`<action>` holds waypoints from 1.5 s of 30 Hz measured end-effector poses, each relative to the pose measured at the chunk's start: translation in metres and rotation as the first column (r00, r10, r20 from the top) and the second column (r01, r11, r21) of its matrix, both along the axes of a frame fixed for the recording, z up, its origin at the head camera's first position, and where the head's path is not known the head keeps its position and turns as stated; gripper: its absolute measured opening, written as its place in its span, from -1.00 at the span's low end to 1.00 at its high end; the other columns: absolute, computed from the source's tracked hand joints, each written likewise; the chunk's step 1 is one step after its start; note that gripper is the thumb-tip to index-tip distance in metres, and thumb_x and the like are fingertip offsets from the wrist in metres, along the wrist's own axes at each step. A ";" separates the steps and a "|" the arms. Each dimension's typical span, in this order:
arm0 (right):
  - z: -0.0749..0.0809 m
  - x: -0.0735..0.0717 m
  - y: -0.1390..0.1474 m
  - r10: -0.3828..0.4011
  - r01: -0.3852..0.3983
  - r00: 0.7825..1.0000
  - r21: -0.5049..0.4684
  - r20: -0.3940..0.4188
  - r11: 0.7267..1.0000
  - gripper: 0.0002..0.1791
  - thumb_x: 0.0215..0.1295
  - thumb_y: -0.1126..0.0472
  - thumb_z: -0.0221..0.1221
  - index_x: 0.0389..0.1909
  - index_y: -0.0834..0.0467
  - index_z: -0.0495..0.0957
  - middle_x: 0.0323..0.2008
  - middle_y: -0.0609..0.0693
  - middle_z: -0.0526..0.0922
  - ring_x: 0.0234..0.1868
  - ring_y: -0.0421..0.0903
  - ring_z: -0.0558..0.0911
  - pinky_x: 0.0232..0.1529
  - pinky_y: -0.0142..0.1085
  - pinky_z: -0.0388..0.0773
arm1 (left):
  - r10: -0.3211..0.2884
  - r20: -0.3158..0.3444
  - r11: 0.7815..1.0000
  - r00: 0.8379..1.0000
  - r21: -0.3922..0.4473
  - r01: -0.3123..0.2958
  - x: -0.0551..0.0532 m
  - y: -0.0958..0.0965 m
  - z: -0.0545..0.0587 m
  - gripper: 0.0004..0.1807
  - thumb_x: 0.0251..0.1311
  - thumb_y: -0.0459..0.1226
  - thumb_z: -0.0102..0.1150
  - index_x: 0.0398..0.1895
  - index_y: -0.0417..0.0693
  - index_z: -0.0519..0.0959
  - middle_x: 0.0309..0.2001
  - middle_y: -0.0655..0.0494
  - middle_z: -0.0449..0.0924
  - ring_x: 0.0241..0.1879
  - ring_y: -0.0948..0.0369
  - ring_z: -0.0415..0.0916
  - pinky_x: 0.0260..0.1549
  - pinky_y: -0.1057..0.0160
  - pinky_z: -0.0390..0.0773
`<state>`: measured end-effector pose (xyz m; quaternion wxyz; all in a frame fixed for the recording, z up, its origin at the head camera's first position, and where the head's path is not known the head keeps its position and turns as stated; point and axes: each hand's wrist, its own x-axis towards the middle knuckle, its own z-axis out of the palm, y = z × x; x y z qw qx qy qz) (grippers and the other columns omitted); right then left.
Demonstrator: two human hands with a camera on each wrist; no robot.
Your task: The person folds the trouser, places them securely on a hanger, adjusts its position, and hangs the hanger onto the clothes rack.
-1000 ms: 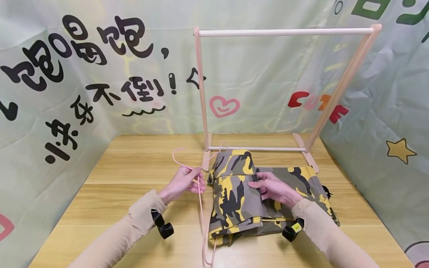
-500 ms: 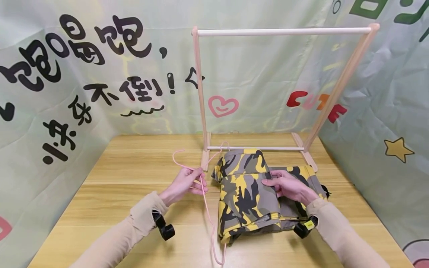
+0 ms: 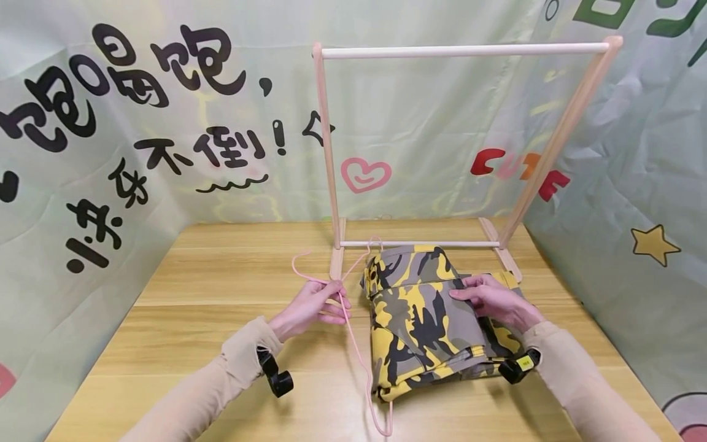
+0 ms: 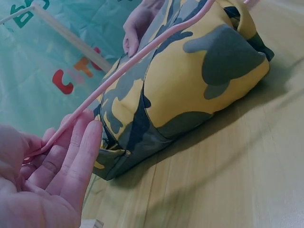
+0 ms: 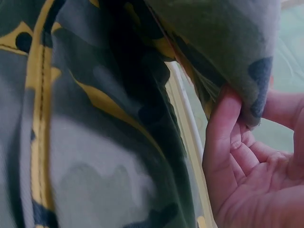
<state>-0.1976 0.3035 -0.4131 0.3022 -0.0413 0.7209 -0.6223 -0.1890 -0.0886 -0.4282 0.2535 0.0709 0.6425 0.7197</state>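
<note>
My left hand (image 3: 312,307) pinches a pink clothes hanger (image 4: 126,69) just below its hook, with the other fingers loosely extended. The hanger's two arms spread away from and toward me, and the far part is partly hidden by cloth. Folded over it lie yellow, grey and black camouflage trousers (image 3: 425,313), their layers bunched on the table. My right hand (image 3: 499,301) pinches the right edge of the folded-over layer between thumb and fingers. In the right wrist view the fingertips (image 5: 227,102) go behind this cloth edge. The lower layer extends beneath that hand.
A rack (image 3: 464,51) with white bars and pinkish posts stands behind the trousers on the wooden table (image 3: 210,319). Its left foot (image 3: 337,263) is close to the hanger. Printed cloth walls (image 3: 265,184) surround the table at the back and sides.
Both hands have shifted right with the hanger and the folded trousers. My right hand has drawn the upper layer rightward, covering more of the lower layer.
</note>
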 end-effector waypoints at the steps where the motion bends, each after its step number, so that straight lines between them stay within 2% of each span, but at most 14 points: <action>1: 0.000 0.000 0.002 -0.002 0.002 1.000 -0.004 0.003 1.000 -0.80 0.45 0.23 0.13 -0.41 -0.03 0.57 -0.46 -0.22 0.74 -0.42 -0.32 0.66 -0.20 -0.28 0.66 | -0.002 0.003 1.000 1.000 0.002 0.002 0.000 0.001 0.000 -0.73 0.56 -0.19 -0.16 -0.19 -0.16 0.50 -0.33 0.11 0.64 -0.41 0.22 0.72 -0.25 0.22 0.75; 5: 0.000 0.000 0.007 -0.010 0.010 1.000 -0.009 0.012 1.000 -0.75 0.45 0.24 0.14 -0.48 -0.05 0.51 -0.50 -0.26 0.69 -0.47 -0.35 0.60 -0.22 -0.31 0.64 | -0.003 0.008 1.000 1.000 0.001 0.003 0.000 0.003 -0.002 -0.73 0.56 -0.19 -0.15 -0.18 -0.16 0.50 -0.31 0.12 0.63 -0.41 0.22 0.71 -0.24 0.21 0.75; 12: 0.001 0.000 0.016 -0.020 0.020 1.000 0.013 0.001 1.000 -0.82 0.45 0.23 0.13 -0.38 -0.05 0.56 -0.46 -0.25 0.70 -0.41 -0.33 0.64 -0.20 -0.31 0.67 | -0.002 0.024 1.000 1.000 -0.018 0.003 -0.001 0.006 -0.004 -0.62 0.56 -0.19 -0.15 0.03 -0.41 0.44 -0.26 0.11 0.63 -0.36 0.20 0.72 -0.20 0.19 0.75; 21: 0.001 -0.002 0.025 0.011 -0.011 1.000 0.008 -0.028 1.000 -0.76 0.50 0.23 0.07 -0.41 -0.05 0.54 -0.37 -0.22 0.76 -0.34 -0.30 0.71 -0.21 -0.30 0.68 | -0.020 0.052 1.000 0.998 -0.006 0.021 -0.004 0.008 -0.011 -0.63 0.56 -0.17 -0.13 0.02 -0.37 0.46 -0.24 0.10 0.63 -0.36 0.22 0.72 -0.18 0.19 0.75; 28: -0.004 -0.001 0.033 -0.032 0.033 0.999 0.052 -0.029 0.998 -0.72 0.50 0.22 0.09 -0.48 -0.04 0.43 -0.45 -0.26 0.68 -0.41 -0.34 0.62 -0.25 -0.33 0.65 | -0.055 0.061 0.999 0.997 0.008 0.054 -0.002 0.007 -0.021 -0.61 0.55 -0.17 -0.13 0.06 -0.41 0.43 -0.21 0.11 0.63 -0.31 0.24 0.71 -0.14 0.22 0.74; 35: -0.001 0.002 0.043 -0.056 0.058 0.998 0.044 -0.032 0.997 -0.76 0.50 0.23 0.08 -0.43 -0.04 0.42 -0.43 -0.26 0.70 -0.40 -0.34 0.65 -0.25 -0.32 0.66 | -0.021 0.078 0.999 0.997 0.031 0.019 -0.004 0.004 -0.031 -0.65 0.56 -0.19 -0.15 0.02 -0.37 0.44 -0.27 0.12 0.65 -0.29 0.22 0.74 -0.12 0.17 0.74; 40: 0.002 0.004 0.046 -0.055 0.056 0.998 0.031 -0.031 0.998 -0.78 0.50 0.24 0.08 -0.40 -0.04 0.45 -0.39 -0.26 0.72 -0.36 -0.32 0.68 -0.21 -0.29 0.68 | -0.013 0.078 0.999 0.997 0.042 0.010 -0.003 0.005 -0.030 -0.66 0.55 -0.20 -0.14 0.01 -0.36 0.43 -0.27 0.12 0.63 -0.29 0.20 0.74 -0.13 0.17 0.74; 45: 0.006 0.007 0.050 -0.089 0.092 0.995 0.058 -0.050 0.994 -0.83 0.49 0.22 0.11 -0.35 -0.05 0.42 -0.38 -0.28 0.67 -0.33 -0.33 0.64 -0.17 -0.29 0.67 | -0.001 0.065 0.998 0.998 0.068 -0.003 0.001 0.003 -0.023 -0.71 0.56 -0.20 -0.17 -0.12 -0.25 0.46 -0.30 0.13 0.59 -0.32 0.20 0.72 -0.18 0.22 0.75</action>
